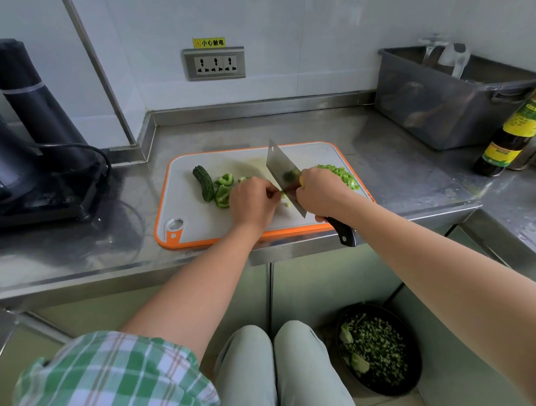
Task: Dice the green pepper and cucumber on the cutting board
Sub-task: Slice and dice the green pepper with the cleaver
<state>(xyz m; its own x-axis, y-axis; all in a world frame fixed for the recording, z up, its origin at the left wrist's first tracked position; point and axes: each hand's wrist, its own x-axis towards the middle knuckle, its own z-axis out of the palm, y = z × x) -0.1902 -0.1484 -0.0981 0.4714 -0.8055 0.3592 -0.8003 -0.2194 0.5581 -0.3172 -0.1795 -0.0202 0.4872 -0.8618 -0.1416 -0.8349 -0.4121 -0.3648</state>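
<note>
**Knife working at the board's near right, room left on both sides**

A bin (377, 348) of chopped green scraps is sitting on the floor to the right of the person's knees, below the surface's (74, 255) front lip. The board (192, 227) is lying with its orange near edge almost along that lip, its hanging hole at the near left corner.

The left hand (253, 202) is resting on the board's middle, its fingers (268, 192) curling down onto a bit of pepper right against the blade; most of that bit is hiding under them. The right hand (321, 191) is gripping the knife (280, 166) where blade meets handle, fingers clamped round it. The black handle is poking out past the board's near edge, and the blade is slanting away toward the far edge.

More pepper (223, 188) pieces are lying loose just left of the left hand. The cucumber (203, 183) is lying whole beside them, near the left edge. A heap of dice (338, 175) is sitting beyond the right hand, close to the right edge.

Bare steel is stretching left of the board toward a black appliance (33, 131) and its cord, and right toward a bottle (515, 130). A narrower strip is running behind the board to the wall. A grey tub (443, 103) is filling the far right corner, and a socket (214, 64) is sitting on the wall above.
</note>
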